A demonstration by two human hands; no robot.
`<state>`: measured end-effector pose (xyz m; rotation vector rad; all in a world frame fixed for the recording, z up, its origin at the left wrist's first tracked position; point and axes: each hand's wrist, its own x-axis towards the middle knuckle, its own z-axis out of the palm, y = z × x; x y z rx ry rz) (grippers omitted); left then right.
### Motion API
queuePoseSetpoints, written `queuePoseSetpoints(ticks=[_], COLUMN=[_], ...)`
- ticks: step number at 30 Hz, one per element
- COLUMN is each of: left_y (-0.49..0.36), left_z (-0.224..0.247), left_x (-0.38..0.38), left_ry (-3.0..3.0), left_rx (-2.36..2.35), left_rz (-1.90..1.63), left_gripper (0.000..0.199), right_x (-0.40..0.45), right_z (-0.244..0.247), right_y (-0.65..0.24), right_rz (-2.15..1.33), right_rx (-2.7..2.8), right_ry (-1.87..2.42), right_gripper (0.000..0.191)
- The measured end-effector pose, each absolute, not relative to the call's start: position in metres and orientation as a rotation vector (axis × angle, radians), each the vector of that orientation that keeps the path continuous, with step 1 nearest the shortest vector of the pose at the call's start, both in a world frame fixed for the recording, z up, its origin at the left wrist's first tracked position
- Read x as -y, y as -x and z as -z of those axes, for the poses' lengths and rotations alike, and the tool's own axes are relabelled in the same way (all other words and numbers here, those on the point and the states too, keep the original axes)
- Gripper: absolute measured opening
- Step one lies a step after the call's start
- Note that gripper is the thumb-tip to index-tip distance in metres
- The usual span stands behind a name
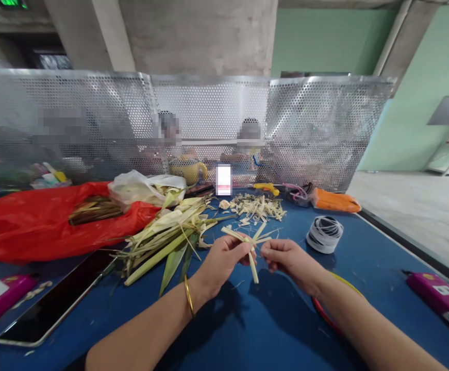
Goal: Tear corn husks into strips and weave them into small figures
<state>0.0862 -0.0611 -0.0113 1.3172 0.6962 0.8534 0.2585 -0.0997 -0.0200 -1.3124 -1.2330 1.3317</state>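
My left hand (pixel 228 257) is closed on a woven piece of pale leaf strips (pixel 254 268), whose ends stick out in several directions. Just to its right, my right hand (pixel 284 257) has its thumb and fingers pinched together beside the strip ends; what it holds, if anything, is too small to name. A pile of green and cream leaves (pixel 170 232) lies left of my hands. Beyond them is a heap of short leaf scraps (pixel 257 206). A spool of white wire (pixel 323 235) stands to the right of my right hand.
At left lie a red plastic bag (pixel 46 242) and a dark tablet (pixel 62 299). Yellow scissors (pixel 266 188), an orange packet (pixel 334 201) and a lit phone (pixel 223 179) are at the back, before a perforated screen (pixel 309 123). Magenta devices lie at both sides. People are behind the screen.
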Motion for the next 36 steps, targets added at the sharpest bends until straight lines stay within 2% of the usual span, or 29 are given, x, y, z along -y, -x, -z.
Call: queuePoseSetpoints(ticks=[3,9,13,18,21,26,29,32,36], left_y=[-0.087,-0.086,-0.088,-0.085,-0.082,-0.084,-0.088,-0.089,-0.085], left_z=[0.018,0.028,0.027,0.024,0.017,0.008,0.012,0.019,0.024], left_x=[0.054,0.051,0.058,0.064,0.067,0.067,0.063,0.056,0.051], left_ry=[-1.399,-1.751,-1.901,-1.830,-1.643,-1.450,-1.413,-1.504,-1.755], left_rx=[-0.858,-1.016,-1.039,-0.759,-0.602,-0.616,-0.766,-0.934,-1.089], left_rz=[-0.979,-1.024,-0.940,-0.533,-0.435,-0.686,-0.884,-0.981,-0.978], left_gripper=[0.018,0.019,0.017,0.014,0.013,0.014,0.011,0.010,0.013], right_x=[0.104,0.118,0.120,0.116,0.108,0.098,0.099,0.105,0.115], right_z=[0.024,0.012,0.007,0.001,0.001,0.013,0.023,0.027,0.023], right_y=[-0.248,-0.243,-0.246,-0.255,-0.265,-0.266,-0.254,-0.241,-0.236], right_rz=[-1.092,-0.146,0.113,-0.260,-0.540,-1.109,-1.266,-1.166,-0.514], right_rx=[1.391,2.042,2.308,2.143,1.916,1.405,1.231,1.312,1.761], right_ry=[1.386,1.329,1.254,1.221,1.237,1.270,1.294,1.353,1.375], right_gripper=[0.026,0.021,0.023,0.020,0.015,0.018,0.022,0.023,0.019])
